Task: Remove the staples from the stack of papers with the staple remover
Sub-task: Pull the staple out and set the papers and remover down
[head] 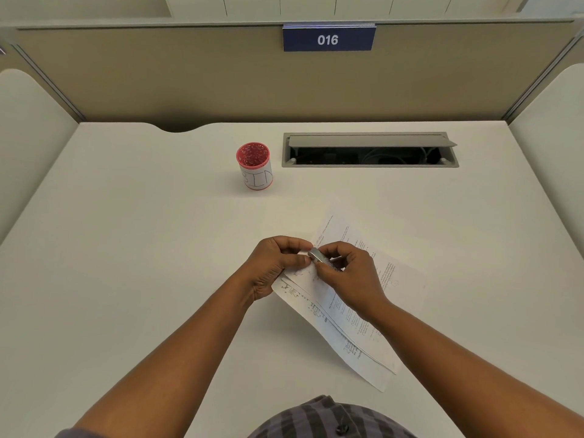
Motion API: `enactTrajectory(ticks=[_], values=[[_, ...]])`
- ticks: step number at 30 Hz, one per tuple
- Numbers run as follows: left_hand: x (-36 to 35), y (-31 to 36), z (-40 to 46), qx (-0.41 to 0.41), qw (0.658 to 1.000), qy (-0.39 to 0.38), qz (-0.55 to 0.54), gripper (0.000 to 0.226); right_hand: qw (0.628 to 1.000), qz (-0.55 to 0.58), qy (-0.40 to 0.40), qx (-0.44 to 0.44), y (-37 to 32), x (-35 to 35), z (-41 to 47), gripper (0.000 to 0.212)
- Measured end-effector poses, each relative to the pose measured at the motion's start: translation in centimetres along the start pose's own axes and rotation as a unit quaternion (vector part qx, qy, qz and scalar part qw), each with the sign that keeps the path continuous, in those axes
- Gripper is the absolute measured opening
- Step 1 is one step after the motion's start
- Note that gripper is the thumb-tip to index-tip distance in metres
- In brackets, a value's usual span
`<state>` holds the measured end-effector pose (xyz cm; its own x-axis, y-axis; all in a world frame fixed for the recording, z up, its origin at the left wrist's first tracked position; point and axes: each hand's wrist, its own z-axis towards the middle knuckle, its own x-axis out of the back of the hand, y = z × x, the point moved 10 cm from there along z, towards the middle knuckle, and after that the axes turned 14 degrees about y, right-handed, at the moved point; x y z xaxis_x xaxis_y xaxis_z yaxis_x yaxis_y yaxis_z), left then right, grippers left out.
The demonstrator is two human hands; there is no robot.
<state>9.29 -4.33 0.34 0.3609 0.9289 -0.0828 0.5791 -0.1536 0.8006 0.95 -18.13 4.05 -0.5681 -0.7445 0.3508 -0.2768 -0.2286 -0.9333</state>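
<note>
A stapled stack of printed white papers (350, 298) lies at an angle on the desk, its left corner lifted. My left hand (276, 263) pinches that raised corner between thumb and fingers. My right hand (347, 273) grips a small silver staple remover (317, 257), its tip against the corner right beside my left thumb. The staple itself is hidden by my fingers.
A red mesh cup (254, 165) with a white label reading "BIN" stands on the white desk (142, 248) behind the papers. An open grey cable hatch (369, 150) is set into the desk at the back right. Partition walls enclose the back and both sides.
</note>
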Motion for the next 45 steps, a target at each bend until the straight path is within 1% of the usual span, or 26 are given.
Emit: enactTrajectory(ticks=[3, 9, 14, 17, 21, 26, 32, 35, 39, 45], values=[[0.1, 0.1, 0.0, -0.003, 1.0, 0.006, 0.002, 0.027, 1.0, -0.009, -0.004, 0.007, -0.2, 0.0, 0.0, 0.01], [0.5, 0.1, 0.2, -0.004, 0.999, 0.029, 0.016, 0.027, 0.997, -0.055, -0.008, 0.057, -0.9, 0.0, -0.2, 0.016], [0.5, 0.2, 0.4, -0.003, 0.999, 0.038, 0.021, 0.026, 0.995, -0.067, 0.0, 0.07, -0.5, 0.1, -0.2, 0.015], [0.6, 0.3, 0.5, -0.002, 0.999, 0.04, 0.024, 0.025, 0.995, -0.072, 0.006, 0.072, 0.1, 0.5, -0.1, 0.02], [0.7, 0.3, 0.6, 0.001, 0.999, 0.043, 0.02, 0.026, 0.997, -0.062, 0.025, 0.042, 1.9, 1.5, 0.3, 0.023], [1.0, 0.1, 0.8, 0.003, 0.999, 0.046, 0.015, 0.026, 0.997, -0.018, 0.066, -0.02, 4.9, 3.6, 1.2, 0.02], [1.3, -0.2, 0.9, 0.008, 0.998, 0.053, 0.014, 0.027, 0.993, 0.005, 0.104, -0.061, 6.8, 5.8, 2.4, 0.023], [1.5, -0.4, 1.0, 0.01, 0.998, 0.057, 0.02, 0.027, 0.992, 0.022, 0.103, -0.066, 6.9, 6.3, 2.7, 0.028], [1.5, -0.6, 1.1, 0.011, 0.998, 0.058, 0.024, 0.027, 0.994, 0.032, 0.088, -0.059, 6.5, 5.9, 2.6, 0.029], [2.1, -0.7, 1.3, 0.007, 0.997, 0.071, 0.037, 0.027, 0.996, 0.015, 0.076, -0.05, 6.7, 5.5, 2.4, 0.032]])
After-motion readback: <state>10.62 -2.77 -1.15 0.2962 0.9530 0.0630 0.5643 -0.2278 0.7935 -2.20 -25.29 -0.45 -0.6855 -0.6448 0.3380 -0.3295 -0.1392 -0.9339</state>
